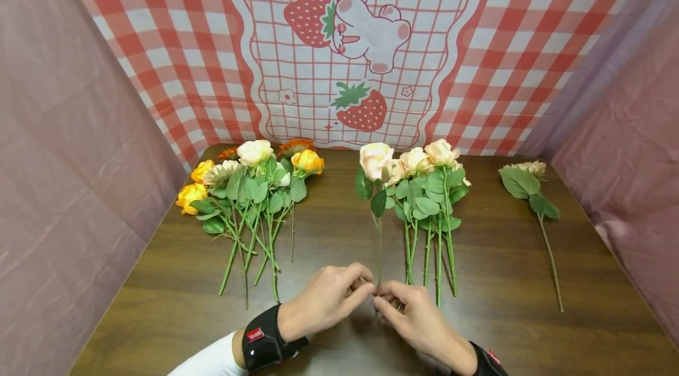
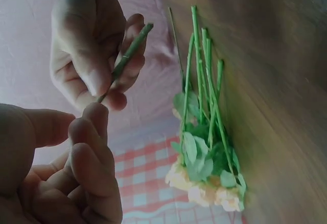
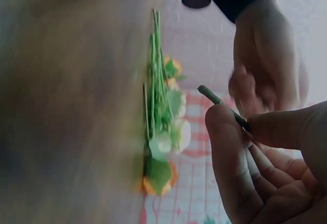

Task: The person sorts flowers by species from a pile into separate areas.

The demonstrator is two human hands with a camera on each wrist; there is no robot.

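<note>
A pale peach rose stands upright between the hands, its bloom away from me and its stem towards me. My right hand pinches the lower stem between thumb and forefinger, the cut end sticking out past the fingertips. On the other side my left hand has curled fingers, with thumb and forefinger meeting at the stem just above the right fingertips. The left wrist view shows the stem end in the right hand; the bloom is hidden there.
Peach roses lie in a bunch right of the held one. At left is a mixed pile of orange, yellow and cream flowers. A single cream flower lies far right on the wooden table. A checked cloth hangs behind.
</note>
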